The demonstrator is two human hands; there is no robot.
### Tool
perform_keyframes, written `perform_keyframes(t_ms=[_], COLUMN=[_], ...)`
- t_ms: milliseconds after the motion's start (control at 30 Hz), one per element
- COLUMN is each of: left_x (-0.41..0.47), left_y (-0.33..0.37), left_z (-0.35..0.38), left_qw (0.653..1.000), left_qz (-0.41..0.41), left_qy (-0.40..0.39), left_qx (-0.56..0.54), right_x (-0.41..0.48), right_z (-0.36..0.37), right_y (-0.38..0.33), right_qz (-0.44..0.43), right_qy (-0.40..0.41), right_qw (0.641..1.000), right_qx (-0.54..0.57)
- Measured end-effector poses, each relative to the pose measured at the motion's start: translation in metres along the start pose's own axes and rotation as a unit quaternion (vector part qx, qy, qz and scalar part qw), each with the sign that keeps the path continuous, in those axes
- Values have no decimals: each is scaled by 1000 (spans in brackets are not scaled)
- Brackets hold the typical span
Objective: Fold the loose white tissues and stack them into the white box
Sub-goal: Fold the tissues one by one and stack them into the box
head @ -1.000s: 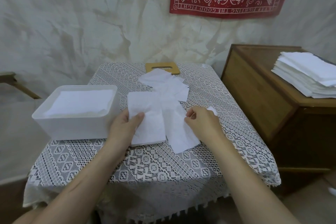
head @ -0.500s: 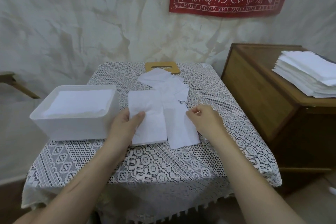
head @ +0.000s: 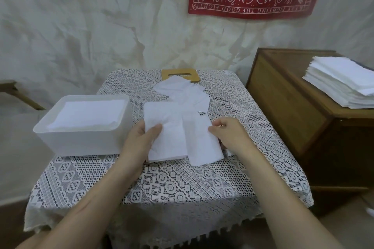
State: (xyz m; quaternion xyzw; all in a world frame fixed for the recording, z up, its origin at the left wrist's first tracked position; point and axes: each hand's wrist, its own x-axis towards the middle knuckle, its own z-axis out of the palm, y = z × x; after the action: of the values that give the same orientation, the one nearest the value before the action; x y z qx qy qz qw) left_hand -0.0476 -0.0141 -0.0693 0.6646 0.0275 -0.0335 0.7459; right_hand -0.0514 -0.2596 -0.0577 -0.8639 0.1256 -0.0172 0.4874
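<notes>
The white box (head: 81, 141) is set at the table's left, with folded tissues (head: 87, 115) laid flat inside. Just beside its right wall a wide tissue (head: 168, 137) is gripped by the left hand (head: 139, 143) — thumb on top, fingers tucked beneath. Touching it, a narrow tissue (head: 202, 145) is pinched at its right edge by the curled fingers of the right hand (head: 230, 135). Loose tissues (head: 182, 93) are heaped behind — a stack (head: 342, 83) sits far right.

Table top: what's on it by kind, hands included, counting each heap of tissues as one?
Hands: 2, left hand, right hand
White box: 1
Tissue heaps: 2, tissues in the box, loose tissues beside it
Wooden board: 1
Total: 6
</notes>
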Motion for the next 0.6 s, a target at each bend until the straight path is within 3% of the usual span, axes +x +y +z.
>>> perform_keyframes(t_ms=[200, 300, 467, 600], left_x=[0, 2, 3, 0], left_y=[1, 2, 3, 4], left_z=[1, 3, 5, 10], left_qw=[999, 999, 999, 998], left_qz=[-10, -18, -9, -5], left_qy=[-19, -16, -22, -42], left_qx=[-23, -42, -39, -47], right_x=[-3, -8, -22, -24], right_z=[-3, -11, -22, -8], right_y=[-9, -21, -38, -41], right_qz=[-27, -45, -49, -32], right_qy=[21, 25, -9, -60], right_qw=[999, 992, 947, 936], right_qx=[-10, 117, 316, 346])
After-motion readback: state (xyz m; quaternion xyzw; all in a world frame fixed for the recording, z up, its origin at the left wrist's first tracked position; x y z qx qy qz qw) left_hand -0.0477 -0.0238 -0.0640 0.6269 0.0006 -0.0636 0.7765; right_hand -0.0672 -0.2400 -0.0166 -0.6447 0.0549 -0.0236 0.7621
